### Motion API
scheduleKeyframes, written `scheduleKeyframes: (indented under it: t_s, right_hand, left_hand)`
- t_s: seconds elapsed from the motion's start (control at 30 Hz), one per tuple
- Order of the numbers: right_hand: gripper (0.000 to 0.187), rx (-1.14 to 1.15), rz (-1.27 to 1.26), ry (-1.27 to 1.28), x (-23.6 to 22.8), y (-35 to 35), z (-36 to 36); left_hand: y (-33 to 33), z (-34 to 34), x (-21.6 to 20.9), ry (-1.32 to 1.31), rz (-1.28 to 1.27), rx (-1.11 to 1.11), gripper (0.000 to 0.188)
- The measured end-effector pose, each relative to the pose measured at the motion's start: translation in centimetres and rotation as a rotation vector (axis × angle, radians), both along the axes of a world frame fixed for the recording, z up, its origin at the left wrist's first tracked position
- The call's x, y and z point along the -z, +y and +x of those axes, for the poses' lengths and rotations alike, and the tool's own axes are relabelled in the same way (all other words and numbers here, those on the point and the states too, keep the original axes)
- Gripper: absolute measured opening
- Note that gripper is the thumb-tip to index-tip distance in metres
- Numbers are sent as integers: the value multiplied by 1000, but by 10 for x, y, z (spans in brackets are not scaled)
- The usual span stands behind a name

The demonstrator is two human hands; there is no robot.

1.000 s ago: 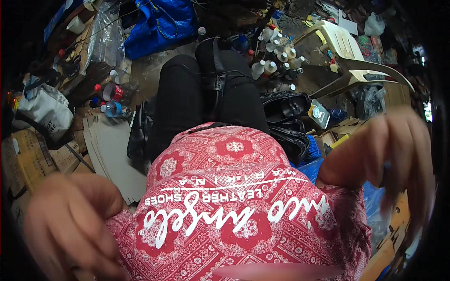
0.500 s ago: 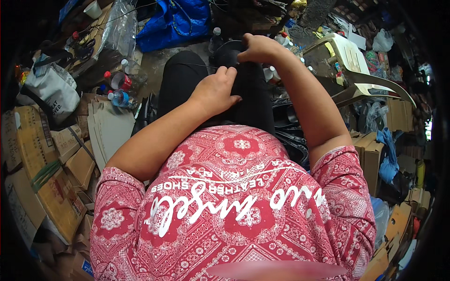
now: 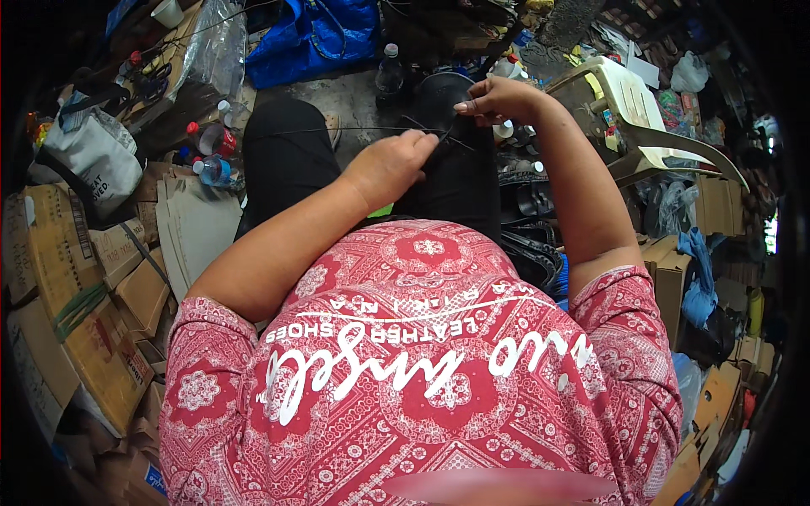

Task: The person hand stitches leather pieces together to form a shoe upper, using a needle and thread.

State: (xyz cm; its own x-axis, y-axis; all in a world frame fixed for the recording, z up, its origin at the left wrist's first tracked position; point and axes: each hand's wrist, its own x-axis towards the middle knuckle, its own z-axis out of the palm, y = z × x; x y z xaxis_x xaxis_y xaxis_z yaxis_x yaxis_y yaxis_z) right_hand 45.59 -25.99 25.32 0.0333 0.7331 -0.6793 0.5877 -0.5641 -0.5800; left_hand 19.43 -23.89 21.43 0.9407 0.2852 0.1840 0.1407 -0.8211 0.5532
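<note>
Both my hands are over my right thigh. The fingers of my left hand (image 3: pixel 392 167) are pinched together on a thin black thread (image 3: pixel 354 129). That thread stretches leftward across my left thigh, and short dark ends stick out by the fingertips. Just to the right and farther off, my right hand (image 3: pixel 504 99) is closed in a pinch. What lies between its fingertips is too small to make out. Beside it, a dark rounded piece (image 3: pixel 445 87) rests at my right knee; its kind is unclear against my black trousers (image 3: pixel 291 156).
A clear bottle (image 3: pixel 389 74) stands beyond my knees, near a blue bag (image 3: pixel 316 42). Flattened cardboard (image 3: pixel 196 228) and several bottles lie at left, with a white tote bag (image 3: pixel 97 160). At right is a tipped white plastic chair (image 3: pixel 624 101); black shoe-like pieces (image 3: pixel 536 244) lie by my right thigh.
My knees have spread apart. My right hand has moved right and nearer, and my left hand slightly right. The black thread now shows stretched across my left thigh.
</note>
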Motion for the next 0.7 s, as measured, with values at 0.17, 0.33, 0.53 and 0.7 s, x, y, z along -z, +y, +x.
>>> scheduleKeyframes:
  t_s: [0.17,0.33,0.53,0.7]
  right_hand:
    - [34,43,86,-28,-2,-25,-24]
    - [31,88,281,63,-8,-36,-39]
    - [43,110,359,-119,9,-25,-60]
    - [40,51,444,-158,19,-34,-74]
  left_hand:
    - [28,-12,-2,7,5,-8,49]
    - [3,-18,-5,0,-99,-6,45]
    - [-9,-14,-2,28,-209,-149,40]
    - [-6,-24,-7,59,-180,-140,37]
